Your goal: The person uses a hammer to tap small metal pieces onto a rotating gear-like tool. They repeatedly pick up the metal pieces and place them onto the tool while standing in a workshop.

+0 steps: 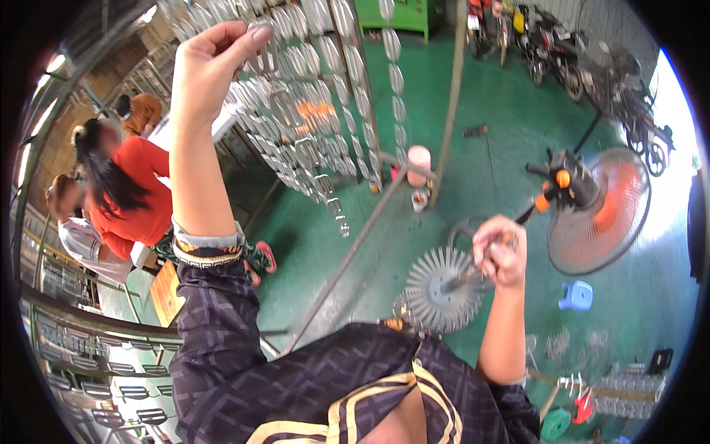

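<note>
My left hand [211,70] is raised at the upper left, thumb and fingers pinched on a shiny metal buckle [268,58]. Around and below it hang long vertical strings of similar silvery frame-shaped buckles [307,152]. My right hand [503,251] is closed in a loose fist at the right of my body. What lies in its fingers is too small to make out. Just left of that fist is a grey disc with radial spokes [436,292]; a short rod-like part points from its middle toward the fist.
A standing fan [599,211] is at the right, near a blue stool [575,296]. Metal poles [347,255] cross in front of me. A pink cylindrical container [418,164] stands on the green floor. People, one in red [129,185], are at the left; motorbikes [551,55] are parked far right.
</note>
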A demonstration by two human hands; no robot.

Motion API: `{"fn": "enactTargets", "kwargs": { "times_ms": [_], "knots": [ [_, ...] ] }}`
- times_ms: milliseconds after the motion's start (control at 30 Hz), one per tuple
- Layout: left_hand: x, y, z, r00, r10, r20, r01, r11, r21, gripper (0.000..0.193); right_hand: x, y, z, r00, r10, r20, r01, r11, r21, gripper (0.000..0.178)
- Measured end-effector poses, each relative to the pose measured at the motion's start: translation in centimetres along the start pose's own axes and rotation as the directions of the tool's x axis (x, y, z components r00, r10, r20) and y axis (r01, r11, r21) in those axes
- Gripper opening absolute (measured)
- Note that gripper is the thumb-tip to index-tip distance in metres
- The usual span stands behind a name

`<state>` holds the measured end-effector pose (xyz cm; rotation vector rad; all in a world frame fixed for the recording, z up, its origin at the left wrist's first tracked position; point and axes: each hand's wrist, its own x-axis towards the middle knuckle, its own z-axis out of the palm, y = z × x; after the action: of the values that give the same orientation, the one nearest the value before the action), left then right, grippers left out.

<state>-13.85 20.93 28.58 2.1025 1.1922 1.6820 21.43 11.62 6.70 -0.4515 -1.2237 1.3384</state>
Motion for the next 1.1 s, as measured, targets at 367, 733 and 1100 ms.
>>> {"fn": "enactTargets", "kwargs": {
  "times_ms": [367,733,1100],
  "knots": [
    [-22.2,-9.7,9.5,0.748,-0.139,0.649,0.281,0.952,-0.121,0.012,1.2,-0.3,-0.5,0.996,0.057,0.069,-0.058,0.998,0.024,0.033],
    [-36.7,-13.6,16.8,0.572,-0.104,0.813,0.25,0.967,-0.052,0.014,1.9,-0.1,-0.8,0.989,0.086,0.121,-0.087,0.996,0.008,0.043],
    [-39.5,-13.8,19.6,0.492,-0.092,0.866,0.164,0.986,0.011,0.015,1.6,-0.2,-0.6,0.988,0.077,0.132,-0.08,0.997,0.021,0.044]
  ]
}}
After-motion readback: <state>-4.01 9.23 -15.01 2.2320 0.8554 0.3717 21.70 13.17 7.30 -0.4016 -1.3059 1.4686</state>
